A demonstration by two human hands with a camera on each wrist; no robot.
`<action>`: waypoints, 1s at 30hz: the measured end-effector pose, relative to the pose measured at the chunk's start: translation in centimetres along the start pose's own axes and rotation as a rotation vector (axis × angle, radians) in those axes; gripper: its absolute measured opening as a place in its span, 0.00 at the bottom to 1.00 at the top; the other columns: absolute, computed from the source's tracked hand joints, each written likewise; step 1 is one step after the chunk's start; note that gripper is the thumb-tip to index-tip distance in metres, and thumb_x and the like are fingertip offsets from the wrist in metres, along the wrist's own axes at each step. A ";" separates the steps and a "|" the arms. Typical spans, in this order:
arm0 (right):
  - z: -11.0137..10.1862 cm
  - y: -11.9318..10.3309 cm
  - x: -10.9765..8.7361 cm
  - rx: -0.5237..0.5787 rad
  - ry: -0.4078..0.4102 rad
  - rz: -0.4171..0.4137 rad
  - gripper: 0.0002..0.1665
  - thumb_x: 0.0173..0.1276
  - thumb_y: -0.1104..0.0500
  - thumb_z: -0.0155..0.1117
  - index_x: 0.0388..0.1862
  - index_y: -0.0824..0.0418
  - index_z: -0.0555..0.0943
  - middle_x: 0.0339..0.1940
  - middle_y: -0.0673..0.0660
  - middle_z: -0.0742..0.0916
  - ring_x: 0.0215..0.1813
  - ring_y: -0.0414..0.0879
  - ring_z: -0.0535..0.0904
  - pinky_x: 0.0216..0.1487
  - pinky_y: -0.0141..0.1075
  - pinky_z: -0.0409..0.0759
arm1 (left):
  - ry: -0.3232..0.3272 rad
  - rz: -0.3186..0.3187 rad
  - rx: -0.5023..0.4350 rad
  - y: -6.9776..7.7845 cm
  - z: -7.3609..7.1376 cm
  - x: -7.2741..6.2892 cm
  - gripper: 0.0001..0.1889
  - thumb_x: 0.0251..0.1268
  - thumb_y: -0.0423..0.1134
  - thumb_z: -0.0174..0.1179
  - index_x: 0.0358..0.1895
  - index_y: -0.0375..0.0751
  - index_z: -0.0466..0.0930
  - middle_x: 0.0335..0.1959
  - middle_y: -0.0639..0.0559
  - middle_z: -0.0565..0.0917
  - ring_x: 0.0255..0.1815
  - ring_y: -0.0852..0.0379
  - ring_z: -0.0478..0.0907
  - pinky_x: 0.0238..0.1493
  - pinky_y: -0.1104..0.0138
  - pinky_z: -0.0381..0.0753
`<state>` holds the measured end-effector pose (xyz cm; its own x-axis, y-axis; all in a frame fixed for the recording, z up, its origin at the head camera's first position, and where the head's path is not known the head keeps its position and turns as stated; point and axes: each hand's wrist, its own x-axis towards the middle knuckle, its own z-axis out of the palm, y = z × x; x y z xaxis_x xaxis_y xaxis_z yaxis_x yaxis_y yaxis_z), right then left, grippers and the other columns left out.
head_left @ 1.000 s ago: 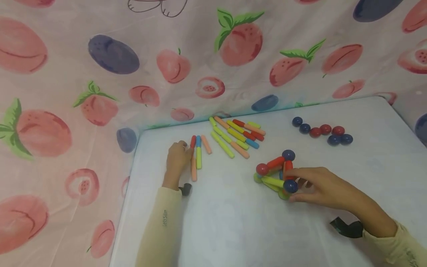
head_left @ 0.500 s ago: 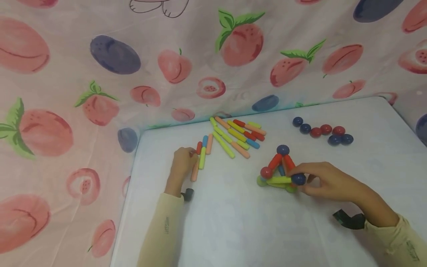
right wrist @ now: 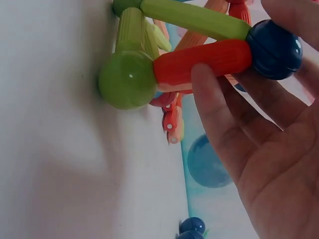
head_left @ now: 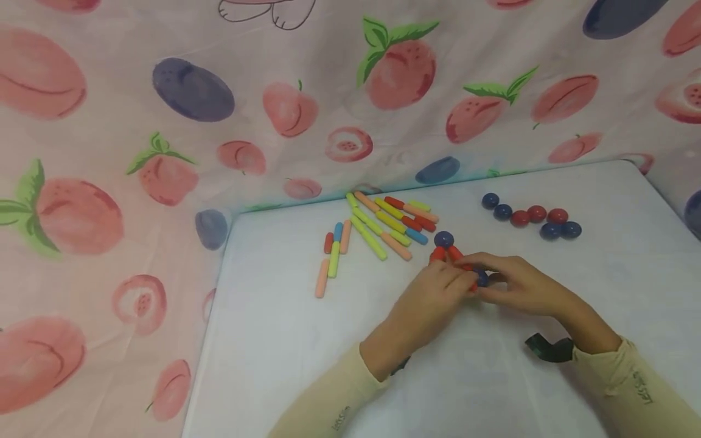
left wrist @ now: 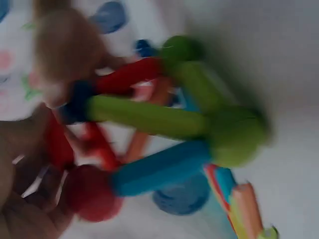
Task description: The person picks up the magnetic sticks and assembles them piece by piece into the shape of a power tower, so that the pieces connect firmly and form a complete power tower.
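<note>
A frame of magnetic building sticks and balls, with red, green, blue and orange sticks, stands on the white table. My right hand grips its blue ball; one fingertip lies along a red stick in the right wrist view. My left hand pinches another red stick, set between a blue ball and a red ball in the blurred left wrist view. Whether both its ends touch the balls I cannot tell. The hands hide much of the frame in the head view.
Loose sticks in several colours lie in rows toward the back. Left of them is a smaller group, including a peach stick. Blue and red balls lie at the back right. A fruit-print cloth hangs behind the table.
My left hand has left the small stick group with a red stick and come right to the frame. My right hand and the frame have shifted slightly away from me.
</note>
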<state>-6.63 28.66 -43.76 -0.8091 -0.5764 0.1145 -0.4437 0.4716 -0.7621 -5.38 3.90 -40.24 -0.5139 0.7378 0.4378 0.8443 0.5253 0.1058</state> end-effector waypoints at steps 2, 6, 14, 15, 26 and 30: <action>0.2 -0.1 0.0 -0.004 0.010 0.005 0.32 0.67 0.58 0.74 0.69 0.48 0.76 0.64 0.50 0.85 0.63 0.29 0.78 0.53 0.34 0.85 | -0.042 -0.004 0.108 0.3 1.1 0.1 0.13 0.74 0.42 0.62 0.57 0.46 0.81 0.52 0.57 0.87 0.48 0.61 0.76 0.49 0.76 0.75; 0.4 -0.4 -0.2 -0.015 0.015 0.035 0.33 0.67 0.55 0.74 0.70 0.45 0.75 0.65 0.48 0.84 0.62 0.30 0.79 0.54 0.33 0.85 | -0.084 -0.024 0.241 0.3 1.9 -0.1 0.12 0.71 0.42 0.64 0.54 0.47 0.81 0.49 0.57 0.86 0.46 0.59 0.72 0.44 0.72 0.72; 0.6 -0.6 -0.5 -0.010 0.033 0.095 0.42 0.64 0.58 0.76 0.74 0.50 0.67 0.54 0.50 0.90 0.52 0.33 0.85 0.49 0.34 0.86 | -0.094 0.022 0.334 0.0 1.8 0.0 0.13 0.76 0.45 0.58 0.58 0.53 0.82 0.53 0.57 0.84 0.57 0.54 0.73 0.66 0.48 0.70; 0.6 -0.6 -0.5 -0.007 0.033 0.101 0.43 0.64 0.58 0.76 0.74 0.49 0.66 0.54 0.50 0.90 0.52 0.33 0.85 0.49 0.34 0.86 | -0.088 0.014 0.327 -0.1 1.8 0.0 0.13 0.76 0.47 0.59 0.58 0.54 0.82 0.54 0.58 0.84 0.58 0.54 0.73 0.67 0.47 0.70; 0.2 -0.7 -0.9 -0.022 0.095 0.145 0.30 0.59 0.54 0.80 0.58 0.49 0.76 0.52 0.48 0.89 0.53 0.30 0.84 0.49 0.32 0.86 | -0.141 -0.543 -0.373 -1.0 -0.1 -2.2 0.25 0.61 0.45 0.74 0.61 0.47 0.80 0.51 0.53 0.74 0.45 0.62 0.74 0.42 0.83 0.76; 0.3 -0.6 -0.9 -0.102 0.120 0.025 0.26 0.62 0.59 0.77 0.59 0.46 0.83 0.55 0.45 0.87 0.55 0.32 0.83 0.52 0.24 0.82 | -0.115 -0.491 -0.403 -0.7 0.1 -2.6 0.22 0.62 0.46 0.73 0.60 0.51 0.83 0.60 0.51 0.71 0.48 0.62 0.77 0.45 0.84 0.77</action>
<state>-5.47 28.72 -43.61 -0.8578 -0.4828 0.1763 -0.4550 0.5538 -0.6973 -4.66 1.63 -41.53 -0.8490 0.5047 0.1567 0.4860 0.6293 0.6064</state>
